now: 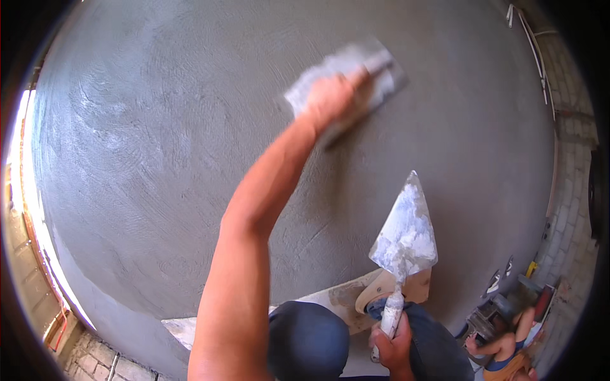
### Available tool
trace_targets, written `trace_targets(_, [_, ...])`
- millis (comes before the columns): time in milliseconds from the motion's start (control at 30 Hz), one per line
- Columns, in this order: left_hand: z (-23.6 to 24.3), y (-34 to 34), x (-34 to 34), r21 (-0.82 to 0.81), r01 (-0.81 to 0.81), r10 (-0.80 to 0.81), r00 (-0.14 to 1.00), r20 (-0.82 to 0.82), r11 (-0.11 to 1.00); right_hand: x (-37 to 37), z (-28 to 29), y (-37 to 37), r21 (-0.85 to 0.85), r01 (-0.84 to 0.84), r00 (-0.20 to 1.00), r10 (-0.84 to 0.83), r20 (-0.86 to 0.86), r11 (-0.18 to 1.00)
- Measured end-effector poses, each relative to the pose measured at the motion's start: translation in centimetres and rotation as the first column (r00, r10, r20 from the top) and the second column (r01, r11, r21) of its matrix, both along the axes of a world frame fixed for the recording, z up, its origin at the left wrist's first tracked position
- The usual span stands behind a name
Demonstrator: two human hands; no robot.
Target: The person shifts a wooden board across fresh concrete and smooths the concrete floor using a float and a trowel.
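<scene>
My left arm reaches up and across a broad wet grey plaster wall (146,171). At its end my left hand (330,96) is closed round the handle of a plastering trowel (304,89). The trowel's flat, whitish blade lies against the wall, tilted and blurred by motion. Lower and to the right, my right hand (395,346) grips the pale, crusted handle of a pointing trowel (406,232). That trowel's pointed blade is turned upward, smeared with white and grey residue, and looks apart from the wall.
Below are my dark-trousered knees (309,340) and a plank (343,295) splashed with plaster. At lower right another person (505,349) is beside dark equipment (486,317). A cable (537,54) hangs near the brick surface (565,197) on the right. Bright light enters along the left edge.
</scene>
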State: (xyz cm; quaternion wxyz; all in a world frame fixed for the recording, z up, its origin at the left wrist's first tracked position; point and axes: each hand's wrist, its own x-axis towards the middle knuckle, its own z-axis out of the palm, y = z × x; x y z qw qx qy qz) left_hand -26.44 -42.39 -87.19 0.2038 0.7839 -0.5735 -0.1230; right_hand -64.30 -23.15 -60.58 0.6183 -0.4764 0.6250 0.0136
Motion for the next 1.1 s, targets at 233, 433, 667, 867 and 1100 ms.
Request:
trace_targets(233, [-0.4, 11.0, 9.1, -0.074, -0.587, 0.584, 0.81, -0.058, 0.806, -1.5, 0.1, 0.3, -0.05, -0.12, 0.992, 0.121, 0.031, 0.992])
trace_targets(433, [0.0, 17.3, -1.4, -0.215, -0.317, 0.32, 0.947, -0.021, 0.924, 0.1, 0.6, -0.8, -0.012, 0.085, 0.99, -0.083, 0.112, 0.996])
trace_targets(667, [1.2, 7.3, 7.9, -0.177, -0.468, 0.466, 0.883, -0.054, 0.866, -1.0, 0.2, -0.8, 0.001, 0.029, 0.99, -0.028, 0.138, 1.0])
trace_targets(867, [1.2, 18.4, -4.2, -0.194, -0.393, 0.372, 0.918, -0.136, 0.899, -1.3, 0.3, -0.6, 0.001, -0.032, 0.992, 0.032, 0.122, 0.999])
trace_targets(1100, [0.3, 8.2, 6.1, -0.172, -0.602, 0.598, 0.797, -0.081, 0.78, -0.4, 0.3, -0.9, -0.047, 0.039, 0.986, -0.031, 0.164, 0.998])
